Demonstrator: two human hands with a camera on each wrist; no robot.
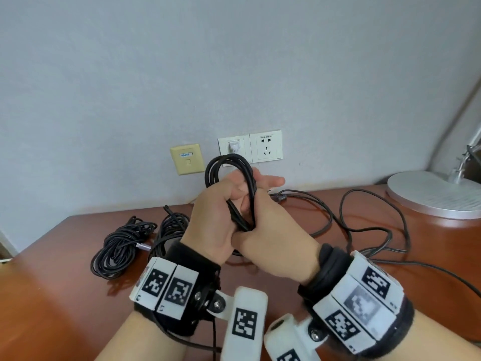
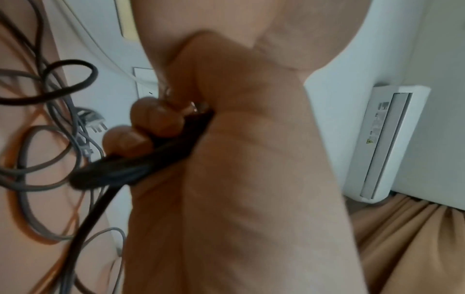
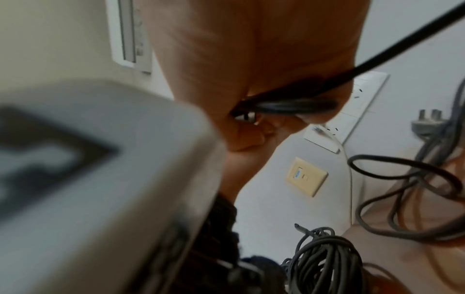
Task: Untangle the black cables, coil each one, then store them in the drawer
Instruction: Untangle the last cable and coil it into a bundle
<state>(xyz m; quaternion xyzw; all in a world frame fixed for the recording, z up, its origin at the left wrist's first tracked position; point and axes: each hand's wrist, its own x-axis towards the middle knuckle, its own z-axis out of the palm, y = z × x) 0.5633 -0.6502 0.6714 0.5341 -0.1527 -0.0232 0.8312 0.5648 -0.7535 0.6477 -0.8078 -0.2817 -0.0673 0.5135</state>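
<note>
Black cable [image 1: 229, 186] coil held by both hands' grip above desk [image 1: 65, 256].

Soft even light — blurred wrist views

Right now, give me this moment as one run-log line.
phase: coiling | left hand: grips black cable coil | right hand: touching coil, grip unclear | two coiled bundles on desk | drawer: unseen

held cable: thin black rubber-sheathed cable [image 1: 229, 178], looped into a narrow upright coil, standing above the desk, strands gathering at the bottom
coiled bundles: two black cable bundles [image 1: 122, 246] lying side by side at desk left, touching
loose cable: long black cable [image 1: 364, 225] sprawling in open loops across desk right
</note>
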